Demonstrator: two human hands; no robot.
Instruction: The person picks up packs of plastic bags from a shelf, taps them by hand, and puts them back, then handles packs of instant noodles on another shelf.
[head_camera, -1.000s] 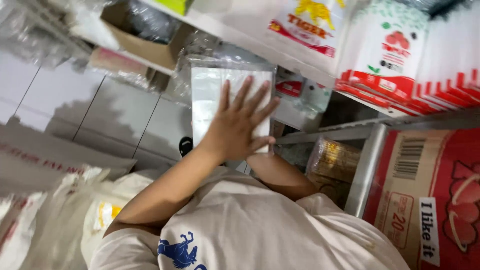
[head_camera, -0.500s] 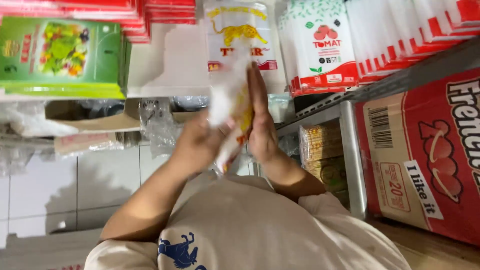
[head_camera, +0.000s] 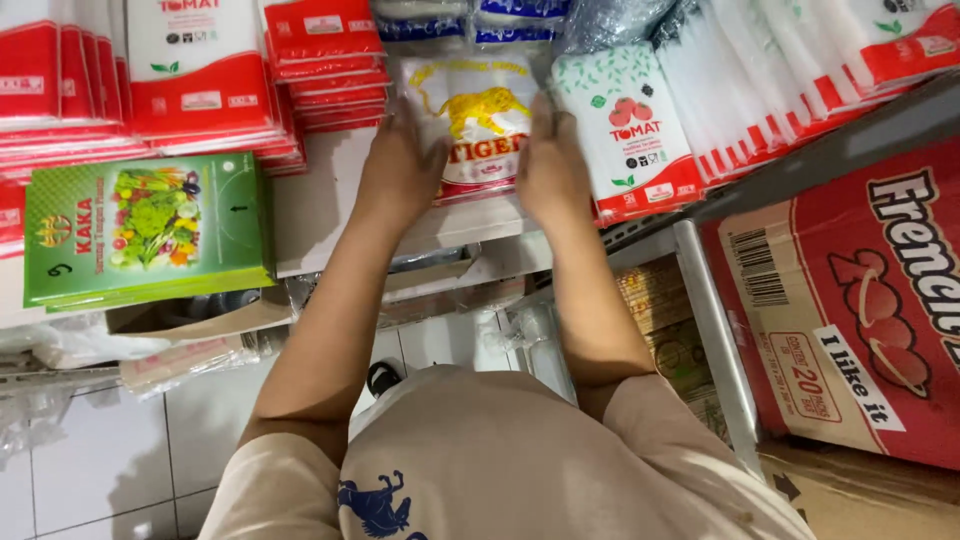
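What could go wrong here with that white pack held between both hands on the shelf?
The white pack with the yellow animal print is pressed only from its sides by the left hand and right hand, so it might slip or buckle. It sits close to the tomato-print packs, which lean and could get nudged over. The white shelf edge is near, so the pack may slide off.

Bright, even indoor light; slight edge distortion.

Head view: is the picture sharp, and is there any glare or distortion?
Head view: mostly sharp, evenly lit; the left hand and right hand on the white pack with a yellow tiger look slightly soft; glare on the plastic packs; shelf edges bend near the corners.
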